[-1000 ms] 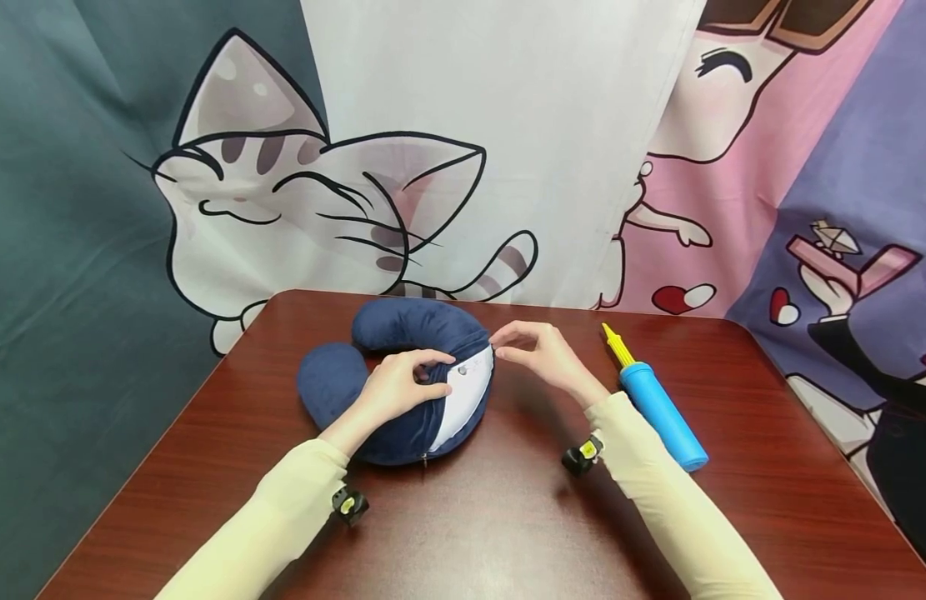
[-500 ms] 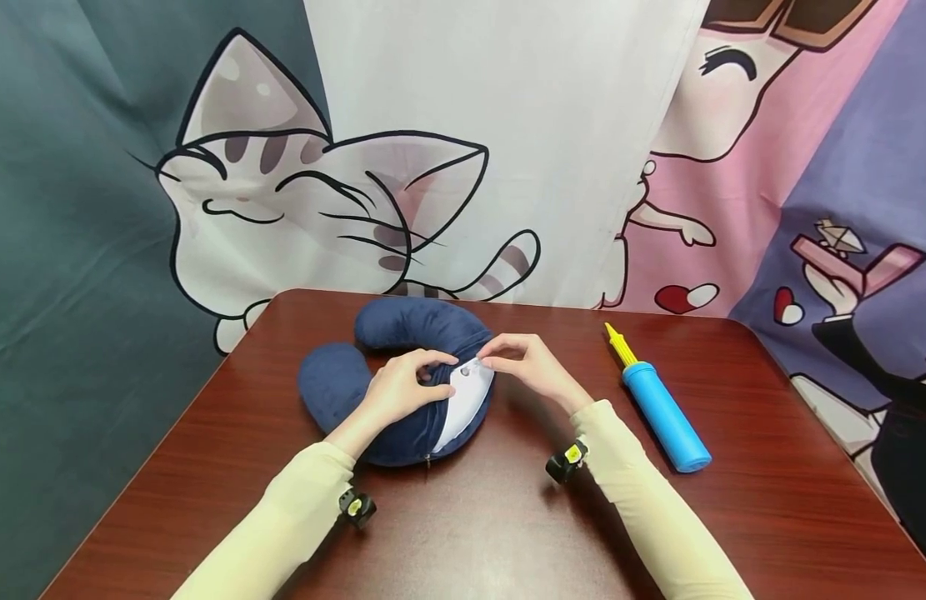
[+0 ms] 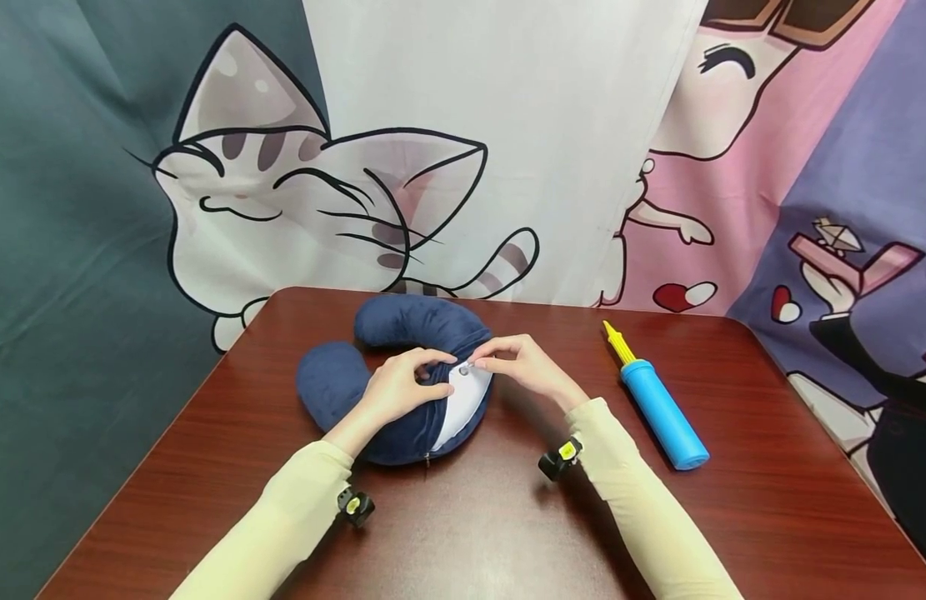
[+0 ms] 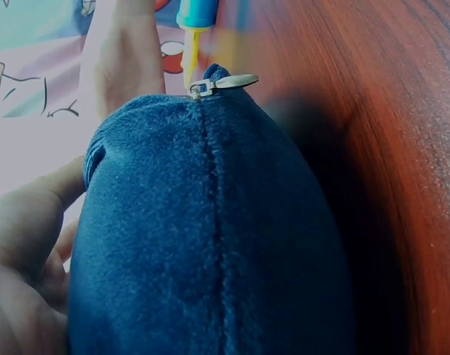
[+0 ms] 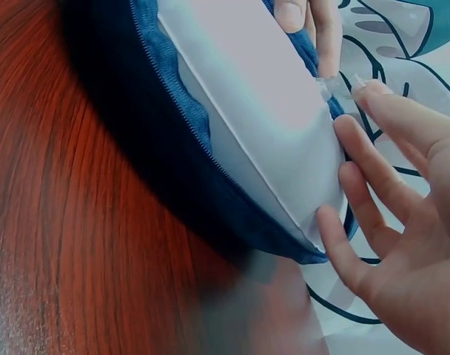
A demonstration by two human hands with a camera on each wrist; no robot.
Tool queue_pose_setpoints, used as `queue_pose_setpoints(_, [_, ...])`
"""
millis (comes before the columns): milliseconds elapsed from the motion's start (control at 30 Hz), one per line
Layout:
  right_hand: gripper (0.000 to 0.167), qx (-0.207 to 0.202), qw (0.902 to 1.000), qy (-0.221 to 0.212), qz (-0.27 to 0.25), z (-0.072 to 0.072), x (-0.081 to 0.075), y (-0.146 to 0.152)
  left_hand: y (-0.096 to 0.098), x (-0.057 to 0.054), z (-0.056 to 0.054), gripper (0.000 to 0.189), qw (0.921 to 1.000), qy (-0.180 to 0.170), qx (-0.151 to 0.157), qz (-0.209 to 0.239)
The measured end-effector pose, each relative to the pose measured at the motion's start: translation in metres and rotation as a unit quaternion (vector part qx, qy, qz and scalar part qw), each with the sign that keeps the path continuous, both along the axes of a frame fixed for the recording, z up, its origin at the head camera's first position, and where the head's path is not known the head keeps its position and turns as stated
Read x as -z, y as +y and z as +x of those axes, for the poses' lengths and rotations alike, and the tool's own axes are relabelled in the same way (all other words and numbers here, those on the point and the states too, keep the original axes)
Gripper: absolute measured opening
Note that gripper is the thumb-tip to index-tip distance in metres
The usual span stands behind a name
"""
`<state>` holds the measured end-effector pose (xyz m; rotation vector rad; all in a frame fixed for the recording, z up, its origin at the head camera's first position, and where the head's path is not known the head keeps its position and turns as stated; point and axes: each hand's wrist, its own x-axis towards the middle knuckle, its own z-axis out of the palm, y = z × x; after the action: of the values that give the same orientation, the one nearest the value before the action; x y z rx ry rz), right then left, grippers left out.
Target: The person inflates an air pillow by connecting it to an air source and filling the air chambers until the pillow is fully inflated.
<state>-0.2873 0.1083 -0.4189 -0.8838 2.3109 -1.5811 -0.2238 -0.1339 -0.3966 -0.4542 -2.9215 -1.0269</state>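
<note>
A navy plush U-shaped neck pillow [image 3: 425, 321] lies on the table, its zipped cover open along the outer curve. White inner lining [image 3: 466, 404] shows in the gap, with a small clear air valve [image 5: 334, 87] near its upper end. My left hand [image 3: 397, 387] holds the cover beside the opening, thumb and index finger spread along its edge. With thumb and fingertips, my right hand [image 3: 528, 364] pinches the valve, while its other fingers rest against the lining in the right wrist view. A metal zipper pull [image 4: 232, 81] hangs at the opening's near end.
To the right of the pillow lies a blue hand pump [image 3: 663, 415] with a yellow nozzle [image 3: 618, 342]. Behind the brown wooden table [image 3: 463, 525] hangs a printed cartoon cloth [image 3: 560, 150].
My right hand has moved left from the cover's outer edge onto the valve, and its fingertips have closed there. The left hand stays in place on the cover.
</note>
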Motion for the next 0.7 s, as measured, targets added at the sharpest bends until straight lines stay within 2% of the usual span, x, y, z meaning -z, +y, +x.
queue_pose_setpoints(233, [0.013,-0.006,0.9996,-0.007,0.025,0.001,-0.006,-0.003,0.0,0.001,0.0,0.04,1.0,-0.004,-0.002,-0.004])
queue_pose_setpoints(467, [0.014,0.015,0.9968,-0.008,0.079,0.005,-0.012,-0.008,-0.001,0.002,0.001,0.041,1.0,-0.003,-0.003,-0.005])
queue_pose_setpoints(700, [0.016,0.027,0.993,-0.03,0.111,0.005,-0.018,-0.01,-0.001,0.002,0.001,0.041,1.0,0.001,-0.001,-0.005])
